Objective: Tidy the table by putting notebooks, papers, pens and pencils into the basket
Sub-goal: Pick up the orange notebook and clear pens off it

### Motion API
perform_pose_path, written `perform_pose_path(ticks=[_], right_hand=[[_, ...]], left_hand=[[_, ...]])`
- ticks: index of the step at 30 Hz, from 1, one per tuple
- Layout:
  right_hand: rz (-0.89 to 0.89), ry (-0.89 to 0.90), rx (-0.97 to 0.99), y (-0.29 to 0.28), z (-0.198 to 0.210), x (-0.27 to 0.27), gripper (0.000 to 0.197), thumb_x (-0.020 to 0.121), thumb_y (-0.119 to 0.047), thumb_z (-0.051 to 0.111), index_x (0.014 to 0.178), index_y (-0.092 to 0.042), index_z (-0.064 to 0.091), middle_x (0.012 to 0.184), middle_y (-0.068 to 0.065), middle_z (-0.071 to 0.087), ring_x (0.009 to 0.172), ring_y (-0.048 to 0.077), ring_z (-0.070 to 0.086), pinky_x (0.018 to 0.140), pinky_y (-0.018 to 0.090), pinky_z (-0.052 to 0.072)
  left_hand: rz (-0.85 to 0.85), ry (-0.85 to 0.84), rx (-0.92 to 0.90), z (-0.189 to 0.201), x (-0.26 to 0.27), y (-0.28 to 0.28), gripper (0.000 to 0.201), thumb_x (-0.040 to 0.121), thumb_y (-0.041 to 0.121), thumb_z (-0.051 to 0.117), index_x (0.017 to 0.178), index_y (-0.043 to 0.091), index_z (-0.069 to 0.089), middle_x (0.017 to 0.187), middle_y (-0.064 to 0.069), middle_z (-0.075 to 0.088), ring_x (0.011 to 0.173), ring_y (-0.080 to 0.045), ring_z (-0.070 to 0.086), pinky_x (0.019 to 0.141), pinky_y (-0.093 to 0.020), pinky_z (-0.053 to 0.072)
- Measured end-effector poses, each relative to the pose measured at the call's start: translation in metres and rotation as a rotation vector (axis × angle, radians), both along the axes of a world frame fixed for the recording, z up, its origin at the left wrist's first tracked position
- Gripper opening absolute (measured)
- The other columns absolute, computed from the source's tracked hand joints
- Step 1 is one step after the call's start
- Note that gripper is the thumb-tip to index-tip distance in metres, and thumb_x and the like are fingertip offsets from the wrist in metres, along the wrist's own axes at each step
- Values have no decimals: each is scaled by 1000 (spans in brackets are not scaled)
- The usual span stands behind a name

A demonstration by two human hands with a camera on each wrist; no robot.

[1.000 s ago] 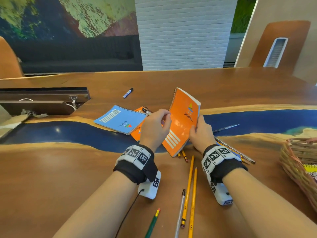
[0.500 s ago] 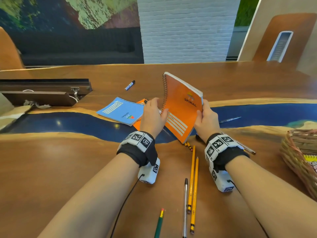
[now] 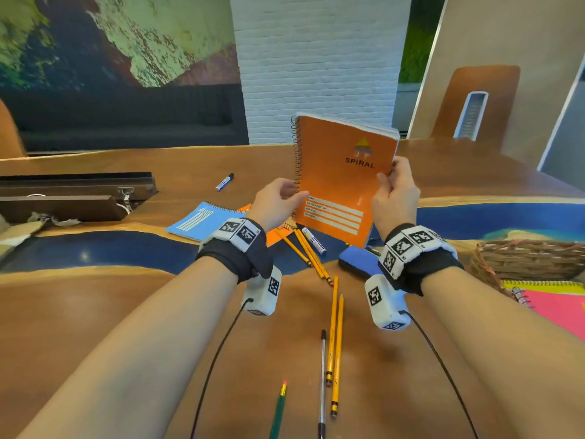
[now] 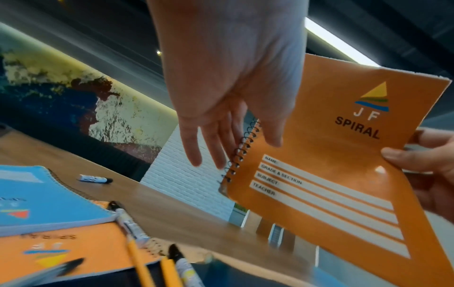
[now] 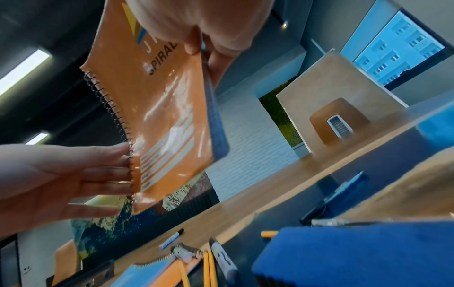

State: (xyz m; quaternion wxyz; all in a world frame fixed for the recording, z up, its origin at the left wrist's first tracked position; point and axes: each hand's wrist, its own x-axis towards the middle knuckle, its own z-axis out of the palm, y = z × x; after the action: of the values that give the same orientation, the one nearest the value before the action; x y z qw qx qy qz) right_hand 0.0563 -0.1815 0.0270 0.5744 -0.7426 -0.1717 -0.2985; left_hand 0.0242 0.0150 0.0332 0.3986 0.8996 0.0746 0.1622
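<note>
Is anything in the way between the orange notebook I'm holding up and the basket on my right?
Nothing visible blocks it. The orange notebook is lifted above the table, and the basket sits open to its right. The blue eraser lies lower, on the table.

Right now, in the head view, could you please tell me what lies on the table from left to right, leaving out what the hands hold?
Blue notebook → green pencil → black pen → blue eraser block → wicker basket.
</note>
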Motion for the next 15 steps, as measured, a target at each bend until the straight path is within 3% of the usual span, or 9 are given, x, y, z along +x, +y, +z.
perform_pose_path(ticks=[2,5,9,11,13,15], right_hand=[[-5,-20,34,-7,9,-6,26,95,0,40,116,-9,52,99,0,62,90,12,57,76,13,39],[-36,-34,65,-22,25,-14,29,97,-5,40,123,-11,50,101,0,59,89,11,56,74,8,41],[-81,4,47,-46,41,-21,35,100,-18,40,134,-17,44,107,-4,59,96,13,58,89,29,49],[-92,63,30,-56,45,-26,45,99,-23,42,143,-20,33,124,-1,57,112,16,55,101,37,44],[-78,134,11,-68,47,-34,58,96,-21,45,149,-22,20,133,1,53,118,19,52,104,36,40],[-81,214,-3,-84,49,-44,69,93,-10,45,151,-23,8,131,4,54,114,21,54,98,32,40]], left_hand=[[-53,16,-30,9,-3,-10,47,92,40,56,128,11,54,125,-5,59,115,-22,55,100,-37,46],[-140,-16,-127,21,-11,-27,32,94,31,55,114,7,59,113,-10,65,105,-26,62,91,-42,53],[-189,-81,-169,38,-16,-55,30,97,32,49,107,5,60,105,-14,67,95,-29,65,86,-44,54],[-175,-128,-172,45,-14,-71,30,97,34,48,98,6,60,96,-15,65,85,-26,62,83,-44,52],[-170,-158,-204,50,-10,-88,28,96,33,49,93,8,60,90,-14,64,82,-27,61,83,-48,50],[-193,-148,-235,52,-5,-107,23,94,31,52,97,9,61,94,-10,66,89,-29,64,86,-47,51]])
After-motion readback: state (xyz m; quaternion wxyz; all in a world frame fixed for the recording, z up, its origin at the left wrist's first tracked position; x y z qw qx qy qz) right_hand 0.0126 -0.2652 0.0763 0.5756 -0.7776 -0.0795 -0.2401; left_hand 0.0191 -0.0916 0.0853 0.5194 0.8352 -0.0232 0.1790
